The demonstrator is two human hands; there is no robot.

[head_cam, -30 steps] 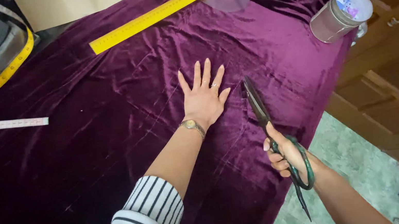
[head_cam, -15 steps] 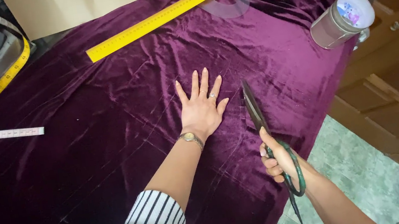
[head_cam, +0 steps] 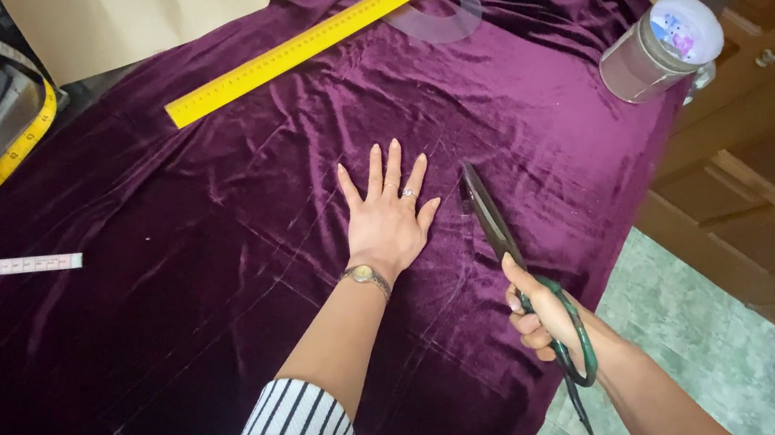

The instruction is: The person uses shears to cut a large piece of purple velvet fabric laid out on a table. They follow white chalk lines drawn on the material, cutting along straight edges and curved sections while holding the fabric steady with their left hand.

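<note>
We see the left hand (head_cam: 391, 217) flat on the purple velvet cloth (head_cam: 213, 272), fingers spread open, palm down. Right hand (head_cam: 544, 312) w/ fingers closed round the green-handled scissors (head_cam: 515, 260), blades on the cloth just beside the left hand. Yellow ruler (head_cam: 326, 32) lies well apart, near the cloth's far edge

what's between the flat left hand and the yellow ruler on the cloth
Only bare purple velvet cloth, creased, lies between the left hand and the yellow ruler in the head view.
</note>
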